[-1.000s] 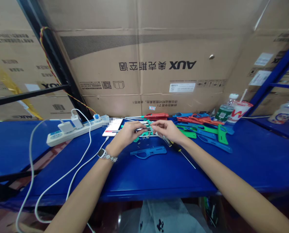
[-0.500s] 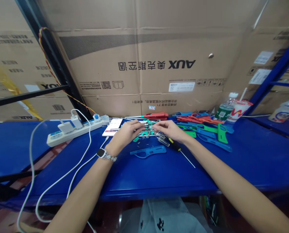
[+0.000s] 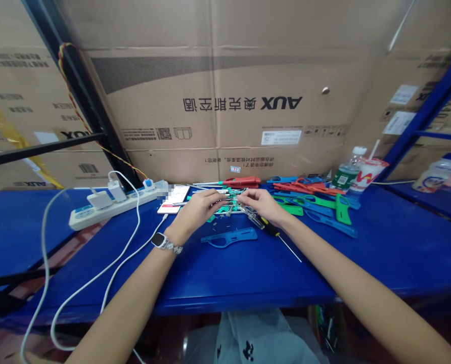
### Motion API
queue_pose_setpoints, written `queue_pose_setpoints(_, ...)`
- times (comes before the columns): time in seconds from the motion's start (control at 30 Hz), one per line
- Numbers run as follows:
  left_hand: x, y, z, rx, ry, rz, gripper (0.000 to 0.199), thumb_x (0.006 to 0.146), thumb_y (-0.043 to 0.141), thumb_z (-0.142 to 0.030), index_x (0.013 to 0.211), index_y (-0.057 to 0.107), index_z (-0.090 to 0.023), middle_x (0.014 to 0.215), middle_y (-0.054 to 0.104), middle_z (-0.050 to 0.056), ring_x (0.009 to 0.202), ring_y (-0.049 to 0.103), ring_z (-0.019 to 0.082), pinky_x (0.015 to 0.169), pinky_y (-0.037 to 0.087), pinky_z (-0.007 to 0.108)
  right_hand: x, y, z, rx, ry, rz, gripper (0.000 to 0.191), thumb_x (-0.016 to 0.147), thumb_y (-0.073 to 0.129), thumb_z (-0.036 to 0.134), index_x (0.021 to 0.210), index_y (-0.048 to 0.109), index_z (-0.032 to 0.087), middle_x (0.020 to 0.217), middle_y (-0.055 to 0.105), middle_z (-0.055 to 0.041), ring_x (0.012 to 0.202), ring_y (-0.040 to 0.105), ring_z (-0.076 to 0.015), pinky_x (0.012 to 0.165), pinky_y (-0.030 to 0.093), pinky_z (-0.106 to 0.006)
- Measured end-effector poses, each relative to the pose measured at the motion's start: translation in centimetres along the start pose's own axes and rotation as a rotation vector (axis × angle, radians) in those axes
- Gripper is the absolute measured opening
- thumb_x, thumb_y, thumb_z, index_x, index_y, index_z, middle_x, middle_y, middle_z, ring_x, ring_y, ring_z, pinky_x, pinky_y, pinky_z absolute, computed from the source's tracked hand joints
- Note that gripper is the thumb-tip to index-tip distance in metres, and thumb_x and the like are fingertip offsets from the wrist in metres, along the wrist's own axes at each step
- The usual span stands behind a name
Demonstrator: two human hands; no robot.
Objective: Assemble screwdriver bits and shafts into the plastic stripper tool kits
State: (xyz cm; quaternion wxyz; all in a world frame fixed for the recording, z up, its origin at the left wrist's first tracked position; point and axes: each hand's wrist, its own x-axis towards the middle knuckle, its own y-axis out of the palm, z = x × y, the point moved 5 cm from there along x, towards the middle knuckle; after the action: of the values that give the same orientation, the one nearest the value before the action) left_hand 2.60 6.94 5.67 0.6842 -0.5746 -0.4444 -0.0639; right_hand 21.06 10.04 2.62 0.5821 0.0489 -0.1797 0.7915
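Observation:
My left hand (image 3: 203, 208) is closed, its fingertips around a thin metal tube (image 3: 179, 203) whose end sticks out to the left. Close beside it, my right hand (image 3: 261, 203) pinches something small at the tube's other end; the fingers hide it. Under and between both hands lies a pile of metal tubes, green pieces (image 3: 229, 208) and clear plastic pieces (image 3: 256, 219). A blue lighter handle shell (image 3: 229, 237) lies flat in front of them. Beneath my right wrist is a screwdriver (image 3: 273, 230) with a black and yellow handle.
Red lighters (image 3: 242, 181) lie behind my hands. Red, green and blue handle shells (image 3: 326, 208) spread to the right, before a bottle (image 3: 347, 169) and a paper cup (image 3: 368, 174). On the left are a phone (image 3: 176, 194), a power strip (image 3: 107, 205) and white cables (image 3: 129, 247).
The whole view has shifted slightly. My hands stay together over the pile, with only small finger movements; the right fingertips sit a little closer to the left ones.

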Motion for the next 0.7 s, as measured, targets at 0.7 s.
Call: queue_pose_setpoints(0.7,-0.3,0.8,0.2,0.062,0.004,0.039,0.035,0.107,0.045,-0.035,0.108,0.072,-0.012,0.097,0.072,0.011,0.086,0.070,0.022,0.078,0.059,0.038,-1.1,0.3,1.4,-0.272,-0.155,0.030,0.022,0.086,0.067,0.040,0.082,0.068,0.018,0.076,0.070,-0.0035,0.071,0.061,-0.0170,0.070,0.047,-0.032)
